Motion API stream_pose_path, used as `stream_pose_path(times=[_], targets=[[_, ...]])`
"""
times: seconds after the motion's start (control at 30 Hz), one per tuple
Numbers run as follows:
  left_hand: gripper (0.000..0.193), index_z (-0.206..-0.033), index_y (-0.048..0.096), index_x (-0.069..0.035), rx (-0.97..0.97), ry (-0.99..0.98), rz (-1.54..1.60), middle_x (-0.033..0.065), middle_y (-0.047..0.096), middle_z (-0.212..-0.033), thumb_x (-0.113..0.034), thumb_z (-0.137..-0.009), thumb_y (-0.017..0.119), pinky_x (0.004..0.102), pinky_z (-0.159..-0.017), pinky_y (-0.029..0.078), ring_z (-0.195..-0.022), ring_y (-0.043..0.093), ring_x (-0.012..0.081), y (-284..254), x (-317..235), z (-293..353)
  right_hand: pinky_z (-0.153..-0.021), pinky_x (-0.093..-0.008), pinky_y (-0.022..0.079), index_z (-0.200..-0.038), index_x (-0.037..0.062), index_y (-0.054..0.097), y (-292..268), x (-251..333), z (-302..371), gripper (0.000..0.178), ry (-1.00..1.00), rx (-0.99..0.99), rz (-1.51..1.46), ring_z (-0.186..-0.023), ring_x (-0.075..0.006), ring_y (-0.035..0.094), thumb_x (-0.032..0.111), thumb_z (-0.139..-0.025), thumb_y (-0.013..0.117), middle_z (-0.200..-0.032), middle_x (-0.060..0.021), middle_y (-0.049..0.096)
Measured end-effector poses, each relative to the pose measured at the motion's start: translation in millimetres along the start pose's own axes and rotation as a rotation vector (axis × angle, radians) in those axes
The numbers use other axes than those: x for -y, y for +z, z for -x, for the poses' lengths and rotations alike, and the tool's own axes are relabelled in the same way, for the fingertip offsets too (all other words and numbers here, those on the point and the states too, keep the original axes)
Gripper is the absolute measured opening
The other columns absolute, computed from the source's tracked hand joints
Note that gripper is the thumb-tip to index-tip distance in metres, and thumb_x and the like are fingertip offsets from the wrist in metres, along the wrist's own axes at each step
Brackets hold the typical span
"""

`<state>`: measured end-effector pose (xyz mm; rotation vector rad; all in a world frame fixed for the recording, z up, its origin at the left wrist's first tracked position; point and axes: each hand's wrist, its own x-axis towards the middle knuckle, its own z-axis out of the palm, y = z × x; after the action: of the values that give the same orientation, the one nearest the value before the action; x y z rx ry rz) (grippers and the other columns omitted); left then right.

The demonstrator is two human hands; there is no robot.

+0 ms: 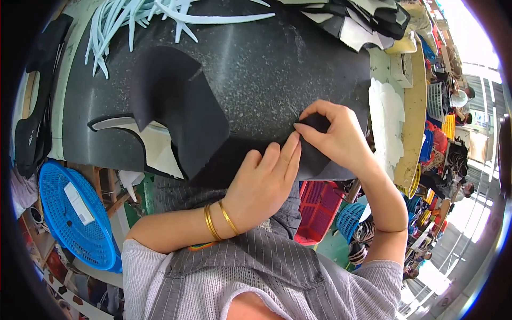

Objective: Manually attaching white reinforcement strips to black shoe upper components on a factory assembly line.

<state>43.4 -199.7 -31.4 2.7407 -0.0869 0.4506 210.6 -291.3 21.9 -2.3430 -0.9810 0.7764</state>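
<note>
A black, soft-looking cut sheet piece (200,120) lies along the near edge of the dark work surface, its left part curling up. My left hand (261,184) rests on it with fingers stretched out and held flat, pointing up and right. Just right of those fingertips, my right hand (338,133) has thumb and forefinger brought together in a pinch at the piece's edge. How much material sits between those fingertips is partly hidden. Under the curled left part shows a cream-and-black cut piece (158,146).
Pale blue curved strips (130,21) are heaped at the far left. Black and white cut pieces (362,32) are stacked at the far right, with white scalloped sheets (386,120) below. A blue basket (80,213) stands lower left; a red crate (317,210) sits below the surface.
</note>
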Motion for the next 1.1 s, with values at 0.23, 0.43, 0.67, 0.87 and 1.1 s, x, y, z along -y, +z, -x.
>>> stream_pose_path(times=[0.23, 0.43, 0.67, 0.87, 1.1], targets=[[0.047, -0.120, 0.061, 0.008, -0.035, 0.063, 0.009, 0.0181, 0.056, -0.132, -0.011, -0.078, 0.060, 0.0295, -0.069, 0.047, -0.089, 0.054, 0.0227, 5.5, 1.6, -0.8, -0.067, -0.0309, 0.048, -0.089, -0.0003, 0.066, 2.7, -8.1, -2.5, 0.016, -0.113, -0.061, 0.010, -0.073, -0.0223, 0.063, 0.011, -0.079, 0.072, -0.082, -0.0125, 0.065], [0.055, -0.124, 0.057, 0.009, -0.006, -0.008, -0.104, 0.0204, 0.054, -0.135, -0.014, -0.075, 0.061, 0.0262, -0.064, 0.048, -0.084, 0.053, 0.0213, 6.8, -6.8, -4.7, -0.067, -0.0335, 0.051, -0.090, -0.0003, 0.065, 0.4, -18.4, -4.0, 0.016, -0.206, -0.162, 0.179, -0.076, -0.0286, 0.065, 0.012, -0.083, 0.071, -0.086, -0.0138, 0.065], [0.056, -0.131, 0.054, 0.008, 0.122, -0.019, -0.127, 0.0202, 0.048, -0.144, -0.018, -0.082, 0.054, 0.0224, -0.065, 0.042, -0.087, 0.048, 0.0184, 6.2, -13.7, -6.9, -0.067, -0.0302, 0.047, -0.090, -0.0003, 0.064, 10.2, -30.8, -0.1, 0.012, -0.213, -0.235, -0.028, -0.074, -0.0222, 0.062, 0.005, -0.082, 0.070, -0.083, -0.0106, 0.064], [0.082, -0.139, 0.048, -0.001, 0.194, -0.075, -0.138, 0.0190, 0.040, -0.148, -0.034, -0.070, 0.074, 0.0265, -0.065, 0.048, -0.084, 0.050, 0.0213, 2.3, -15.9, -21.2, -0.071, -0.0376, 0.051, -0.089, -0.0020, 0.063, 9.1, -33.8, -9.5, 0.013, -0.300, -0.271, -0.019, -0.081, -0.0335, 0.064, 0.009, -0.084, 0.067, -0.086, -0.0158, 0.065], [0.086, -0.142, 0.046, -0.005, 0.241, -0.089, -0.113, 0.0189, 0.042, -0.146, -0.037, -0.068, 0.075, 0.0276, -0.062, 0.051, -0.080, 0.051, 0.0229, 2.0, -16.4, -35.1, -0.065, -0.0393, 0.052, -0.088, 0.0033, 0.055, 14.2, -42.8, -9.7, 0.027, -0.314, -0.344, 0.302, -0.076, -0.0302, 0.066, 0.027, -0.085, 0.069, -0.083, -0.0114, 0.063]])
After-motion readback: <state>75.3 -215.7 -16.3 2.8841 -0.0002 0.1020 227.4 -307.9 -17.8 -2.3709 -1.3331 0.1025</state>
